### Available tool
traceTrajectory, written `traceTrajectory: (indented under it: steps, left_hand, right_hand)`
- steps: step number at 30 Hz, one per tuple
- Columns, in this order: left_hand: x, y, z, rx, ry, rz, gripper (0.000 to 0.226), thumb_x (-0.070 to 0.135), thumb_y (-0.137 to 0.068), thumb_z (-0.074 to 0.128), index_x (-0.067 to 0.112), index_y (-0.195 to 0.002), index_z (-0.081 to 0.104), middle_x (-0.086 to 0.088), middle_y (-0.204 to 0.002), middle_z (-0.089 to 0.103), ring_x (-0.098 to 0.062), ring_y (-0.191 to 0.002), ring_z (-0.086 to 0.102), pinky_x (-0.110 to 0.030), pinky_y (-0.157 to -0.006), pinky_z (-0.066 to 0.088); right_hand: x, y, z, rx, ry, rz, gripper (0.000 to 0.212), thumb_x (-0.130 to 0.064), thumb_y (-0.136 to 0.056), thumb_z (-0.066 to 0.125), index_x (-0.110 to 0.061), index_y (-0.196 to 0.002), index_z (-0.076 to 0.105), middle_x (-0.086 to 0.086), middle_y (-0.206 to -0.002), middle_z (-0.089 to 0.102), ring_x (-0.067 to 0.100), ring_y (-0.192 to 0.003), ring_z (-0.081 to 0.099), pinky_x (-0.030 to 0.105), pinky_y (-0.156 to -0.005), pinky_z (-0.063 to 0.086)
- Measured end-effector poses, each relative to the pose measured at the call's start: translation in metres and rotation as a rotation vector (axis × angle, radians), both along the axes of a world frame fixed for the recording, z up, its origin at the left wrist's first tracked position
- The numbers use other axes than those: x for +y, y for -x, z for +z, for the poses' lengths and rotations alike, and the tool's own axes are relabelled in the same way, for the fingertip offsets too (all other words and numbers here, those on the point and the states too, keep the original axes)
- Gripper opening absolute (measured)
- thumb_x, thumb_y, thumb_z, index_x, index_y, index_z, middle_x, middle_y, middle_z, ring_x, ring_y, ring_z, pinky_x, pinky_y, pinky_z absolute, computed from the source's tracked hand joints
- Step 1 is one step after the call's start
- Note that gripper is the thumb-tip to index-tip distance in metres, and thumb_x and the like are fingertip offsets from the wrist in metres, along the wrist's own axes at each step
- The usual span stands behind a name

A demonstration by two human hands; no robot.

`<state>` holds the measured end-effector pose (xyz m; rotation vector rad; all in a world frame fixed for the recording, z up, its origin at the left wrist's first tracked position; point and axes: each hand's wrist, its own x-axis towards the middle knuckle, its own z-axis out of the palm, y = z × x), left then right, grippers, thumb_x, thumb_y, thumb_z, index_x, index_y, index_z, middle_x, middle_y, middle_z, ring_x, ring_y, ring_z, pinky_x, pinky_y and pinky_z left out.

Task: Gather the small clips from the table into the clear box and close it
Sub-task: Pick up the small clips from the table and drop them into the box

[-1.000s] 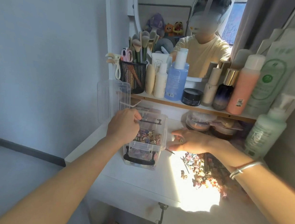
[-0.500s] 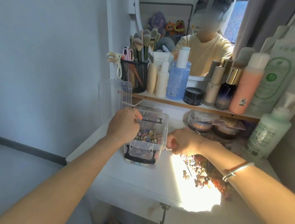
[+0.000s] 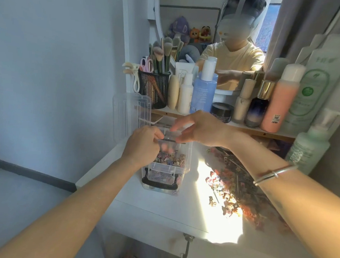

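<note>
The clear box [image 3: 186, 158] with a black front handle stands on the white table [image 3: 165, 208], and its lid [image 3: 129, 115] stands upright at its left. Several small colourful clips [image 3: 173, 158] lie inside it. My left hand [image 3: 143, 145] grips the box's left rim. Over the box's back edge hovers my right hand [image 3: 201, 129], fingers spread and empty; blurred pinkish bits show just beneath it. A large pile of clips [image 3: 231, 186] lies on the table to the right of the box, partly in sunlight.
A shelf [image 3: 246, 127] behind the box carries a black mesh brush holder [image 3: 154, 89], a blue bottle [image 3: 203, 92], a black jar [image 3: 221, 112] and more bottles. A green pump bottle [image 3: 308, 148] stands at the right. A mirror hangs above.
My right hand has risen from the table beside the box to above the box and spread its fingers. My left hand has stayed on the rim.
</note>
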<state>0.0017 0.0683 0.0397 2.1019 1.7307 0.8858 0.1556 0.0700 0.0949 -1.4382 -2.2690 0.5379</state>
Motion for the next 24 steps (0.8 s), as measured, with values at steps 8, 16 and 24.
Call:
traceTrajectory:
  steps: [8,16,24]
  left_hand:
    - [0.001,-0.002,-0.004,-0.015,-0.020,-0.009,0.034,-0.007,-0.085,0.042,0.007,-0.109,0.062,-0.009,-0.116,0.064,-0.023,-0.109,0.056,-0.030,-0.095,0.041]
    - [0.000,-0.012,-0.005,-0.003,-0.017,-0.039,0.034,-0.006,-0.085,0.042,0.008,-0.109,0.063,-0.009,-0.118,0.063,-0.023,-0.110,0.056,-0.030,-0.096,0.042]
    - [-0.001,-0.012,-0.005,0.007,-0.017,-0.044,0.034,-0.005,-0.086,0.042,0.008,-0.110,0.063,-0.010,-0.120,0.062,-0.024,-0.112,0.056,-0.033,-0.099,0.042]
  right_hand:
    - [-0.017,-0.068,-0.041,-0.668,0.325,-0.171,0.063,-0.059,-0.082,0.052,-0.023,-0.133,0.042,-0.001,-0.134,0.048,0.016,-0.115,0.047,0.029,-0.095,0.037]
    - [-0.020,-0.057,-0.069,-0.538,0.274,-0.037,0.049,-0.038,-0.085,0.061,-0.021,-0.129,0.046,-0.013,-0.100,0.055,0.008,-0.094,0.046,0.021,-0.083,0.032]
    - [-0.013,-0.053,-0.072,-0.497,0.189,-0.021,0.034,-0.016,-0.085,0.062,-0.016,-0.119,0.057,0.003,-0.103,0.061,0.013,-0.089,0.050,0.023,-0.077,0.035]
